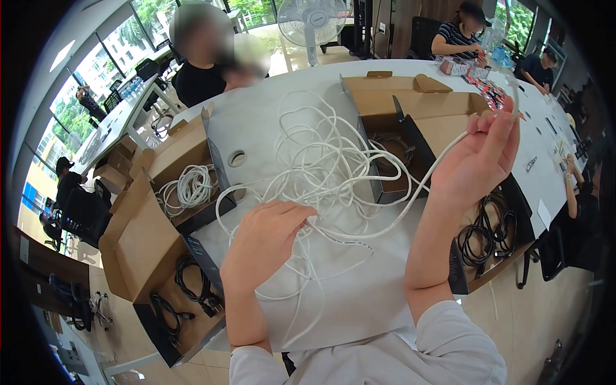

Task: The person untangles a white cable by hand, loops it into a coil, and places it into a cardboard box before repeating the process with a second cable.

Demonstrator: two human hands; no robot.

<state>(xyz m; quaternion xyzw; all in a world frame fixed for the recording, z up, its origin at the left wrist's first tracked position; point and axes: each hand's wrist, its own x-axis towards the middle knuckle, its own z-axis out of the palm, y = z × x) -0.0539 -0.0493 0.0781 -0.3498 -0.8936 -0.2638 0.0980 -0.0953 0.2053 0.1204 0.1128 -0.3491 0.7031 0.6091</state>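
A loose tangle of white cable (321, 154) spreads over the middle of the white table (385, 256). My left hand (273, 234) is at the near left side of the tangle, its fingers pinched on a strand of the white cable. Raised at the right, my right hand (484, 144) holds another stretch of the same cable between thumb and fingers. From there the cable runs down and left into the pile. Part of it also passes above the right fingertips.
At the left, one open box (183, 144) holds coiled white cable (196, 183) and another (144, 282) black cables (192, 282). Boxes at the right hold a dark cable and black cables (484, 234). Several people sit around, and a fan (312, 22) stands behind.
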